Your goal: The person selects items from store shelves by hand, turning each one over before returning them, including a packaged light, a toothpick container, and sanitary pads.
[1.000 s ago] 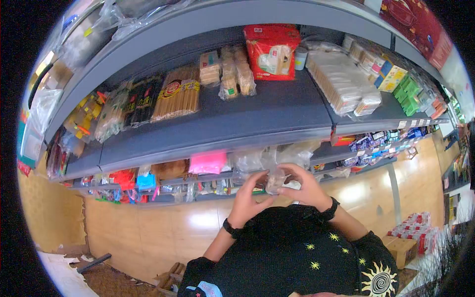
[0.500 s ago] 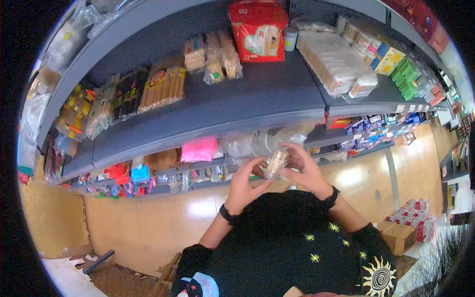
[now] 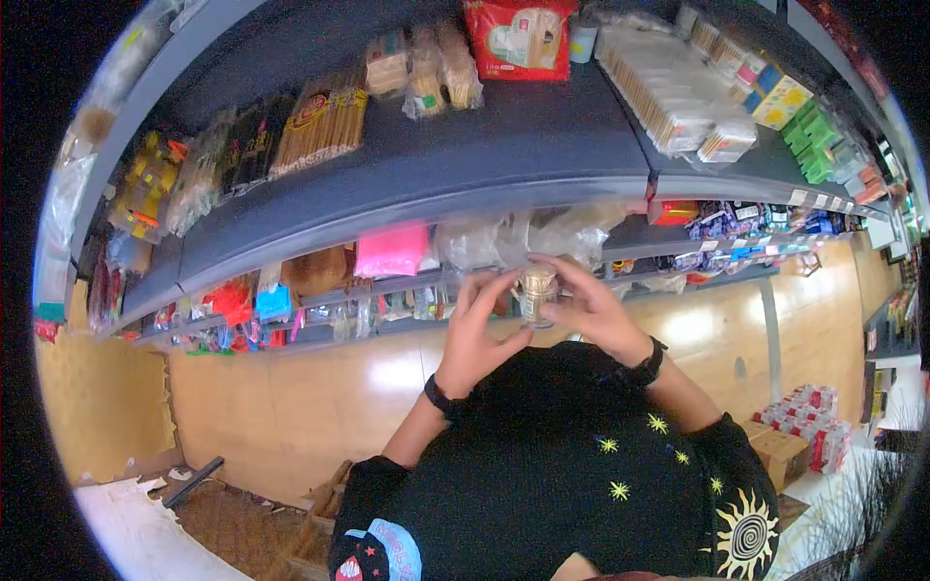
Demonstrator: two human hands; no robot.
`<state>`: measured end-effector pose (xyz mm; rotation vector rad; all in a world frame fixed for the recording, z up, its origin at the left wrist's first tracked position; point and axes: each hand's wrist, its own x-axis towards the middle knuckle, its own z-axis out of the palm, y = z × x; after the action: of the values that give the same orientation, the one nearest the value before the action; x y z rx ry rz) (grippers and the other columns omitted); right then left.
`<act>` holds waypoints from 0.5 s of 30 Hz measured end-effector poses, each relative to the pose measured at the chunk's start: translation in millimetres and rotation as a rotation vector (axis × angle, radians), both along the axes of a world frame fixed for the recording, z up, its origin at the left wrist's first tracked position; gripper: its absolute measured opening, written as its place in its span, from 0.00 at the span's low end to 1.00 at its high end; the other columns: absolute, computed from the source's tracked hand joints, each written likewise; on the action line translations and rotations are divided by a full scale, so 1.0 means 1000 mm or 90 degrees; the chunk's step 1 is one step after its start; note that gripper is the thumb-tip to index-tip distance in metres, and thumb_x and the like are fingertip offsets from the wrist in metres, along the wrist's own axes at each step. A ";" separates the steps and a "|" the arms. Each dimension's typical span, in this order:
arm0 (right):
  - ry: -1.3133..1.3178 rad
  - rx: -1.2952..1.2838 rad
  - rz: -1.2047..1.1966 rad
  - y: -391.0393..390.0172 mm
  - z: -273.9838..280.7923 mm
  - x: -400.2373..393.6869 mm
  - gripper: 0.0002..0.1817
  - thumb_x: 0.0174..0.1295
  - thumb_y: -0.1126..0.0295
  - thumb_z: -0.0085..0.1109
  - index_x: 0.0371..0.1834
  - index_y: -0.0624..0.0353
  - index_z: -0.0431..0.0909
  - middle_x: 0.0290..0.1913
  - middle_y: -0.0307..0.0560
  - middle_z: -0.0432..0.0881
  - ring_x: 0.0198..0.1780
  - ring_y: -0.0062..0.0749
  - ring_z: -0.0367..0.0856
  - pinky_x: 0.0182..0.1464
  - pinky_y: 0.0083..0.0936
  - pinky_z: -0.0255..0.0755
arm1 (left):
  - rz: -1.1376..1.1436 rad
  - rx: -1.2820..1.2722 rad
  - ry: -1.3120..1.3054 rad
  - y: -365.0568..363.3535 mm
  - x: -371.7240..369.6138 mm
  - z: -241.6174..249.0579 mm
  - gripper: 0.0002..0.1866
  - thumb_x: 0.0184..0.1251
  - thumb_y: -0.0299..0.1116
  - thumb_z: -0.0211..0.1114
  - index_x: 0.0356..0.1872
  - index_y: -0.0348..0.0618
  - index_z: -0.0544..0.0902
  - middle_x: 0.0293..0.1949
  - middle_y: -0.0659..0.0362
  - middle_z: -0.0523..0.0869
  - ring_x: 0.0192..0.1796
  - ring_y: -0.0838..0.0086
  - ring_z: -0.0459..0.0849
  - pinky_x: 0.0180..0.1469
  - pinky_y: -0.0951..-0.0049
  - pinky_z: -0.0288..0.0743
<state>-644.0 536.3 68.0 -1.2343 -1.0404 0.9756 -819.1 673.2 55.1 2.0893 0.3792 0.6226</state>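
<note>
A small clear jar (image 3: 538, 294), apparently packed with thin wooden sticks (the contents are too small to be made out with certainty), is held upright between both hands in front of the shelving, at about the level of the lower shelf. The left hand (image 3: 477, 329) is pressed against the jar's left side, its fingers curled around it and the fingertips raised to the rim. The right hand (image 3: 586, 312) is closed on the jar from the right, the thumb and forefinger being set near the top. A dark band is worn on each wrist. Behind the hands, crumpled clear plastic bags (image 3: 542, 235) and a pink packet (image 3: 391, 249) are seen on the lower shelf. On the grey upper shelf (image 3: 504, 155) a red bag (image 3: 520, 37) is stood at the back, bundles of brown sticks (image 3: 323, 124) are laid to the left, and a long row of pale wrapped packs (image 3: 678, 95) is stacked to the right, with green boxes (image 3: 816, 145) further along. A tan floor (image 3: 320, 407) is seen below, with red-and-white packs (image 3: 806, 433) lying near a cardboard box (image 3: 780, 455).
</note>
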 end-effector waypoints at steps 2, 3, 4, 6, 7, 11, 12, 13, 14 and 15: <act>0.067 -0.021 0.008 -0.001 0.001 -0.003 0.34 0.72 0.72 0.59 0.81 0.58 0.61 0.70 0.45 0.73 0.68 0.30 0.73 0.70 0.31 0.67 | 0.024 0.045 -0.037 -0.005 0.000 0.004 0.44 0.50 0.29 0.81 0.72 0.49 0.73 0.63 0.52 0.74 0.55 0.64 0.83 0.55 0.67 0.82; 0.130 -0.037 0.015 -0.002 0.001 -0.003 0.34 0.73 0.71 0.57 0.81 0.57 0.60 0.69 0.45 0.74 0.68 0.31 0.73 0.71 0.31 0.67 | 0.024 0.041 -0.035 -0.005 0.001 0.005 0.44 0.50 0.29 0.81 0.72 0.49 0.73 0.63 0.52 0.74 0.55 0.64 0.83 0.55 0.67 0.82; 0.132 -0.041 0.015 -0.002 0.001 -0.003 0.34 0.73 0.71 0.57 0.81 0.57 0.60 0.69 0.45 0.74 0.68 0.31 0.73 0.71 0.31 0.67 | 0.019 0.014 -0.046 -0.004 0.003 0.007 0.43 0.50 0.29 0.81 0.72 0.48 0.73 0.66 0.52 0.72 0.57 0.63 0.82 0.56 0.66 0.82; 0.247 -0.040 -0.002 -0.003 0.001 -0.003 0.34 0.73 0.70 0.56 0.82 0.56 0.59 0.69 0.45 0.74 0.67 0.30 0.74 0.71 0.31 0.66 | 0.009 0.002 -0.048 -0.002 0.004 0.013 0.42 0.51 0.31 0.81 0.71 0.47 0.74 0.67 0.51 0.73 0.61 0.61 0.81 0.58 0.64 0.81; 0.247 -0.042 -0.003 -0.005 0.000 -0.003 0.34 0.73 0.70 0.56 0.82 0.56 0.59 0.69 0.45 0.74 0.67 0.30 0.74 0.71 0.31 0.66 | 0.009 0.000 -0.047 -0.004 0.004 0.012 0.42 0.51 0.31 0.81 0.71 0.47 0.74 0.67 0.51 0.73 0.61 0.61 0.81 0.58 0.64 0.81; 0.309 -0.049 0.001 -0.007 -0.002 -0.003 0.34 0.71 0.72 0.54 0.81 0.58 0.60 0.69 0.47 0.74 0.70 0.32 0.71 0.71 0.33 0.65 | -0.016 -0.011 -0.043 -0.003 0.005 0.002 0.41 0.49 0.32 0.80 0.70 0.47 0.75 0.64 0.50 0.77 0.64 0.56 0.79 0.64 0.59 0.77; 0.306 -0.034 0.010 -0.006 -0.004 -0.004 0.31 0.72 0.70 0.54 0.80 0.55 0.63 0.69 0.45 0.74 0.69 0.30 0.72 0.69 0.30 0.66 | -0.019 0.029 -0.039 -0.001 0.004 -0.001 0.41 0.48 0.33 0.80 0.69 0.47 0.76 0.62 0.49 0.79 0.64 0.54 0.79 0.66 0.57 0.75; 0.302 -0.029 0.013 -0.006 -0.007 -0.004 0.31 0.72 0.70 0.54 0.80 0.55 0.63 0.69 0.45 0.74 0.69 0.30 0.72 0.69 0.30 0.66 | -0.017 0.035 -0.043 0.000 0.004 0.002 0.41 0.48 0.33 0.80 0.69 0.47 0.76 0.62 0.49 0.79 0.64 0.54 0.79 0.66 0.57 0.75; 0.279 -0.043 0.006 -0.007 -0.011 -0.005 0.31 0.72 0.70 0.54 0.79 0.56 0.64 0.69 0.44 0.74 0.70 0.30 0.71 0.69 0.30 0.66 | -0.020 0.012 -0.034 0.000 0.004 0.005 0.41 0.46 0.33 0.79 0.68 0.47 0.77 0.62 0.49 0.79 0.64 0.52 0.79 0.66 0.56 0.74; 0.257 -0.058 -0.001 -0.006 -0.013 -0.005 0.30 0.73 0.70 0.54 0.78 0.56 0.65 0.69 0.44 0.74 0.70 0.30 0.71 0.70 0.30 0.66 | -0.024 -0.013 -0.025 0.000 0.003 0.006 0.40 0.45 0.33 0.79 0.67 0.47 0.77 0.61 0.48 0.79 0.64 0.50 0.78 0.67 0.56 0.73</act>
<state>-649.4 530.1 54.9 -1.0515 -0.6839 1.2220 -815.7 672.7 61.5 2.0573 0.3225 0.6341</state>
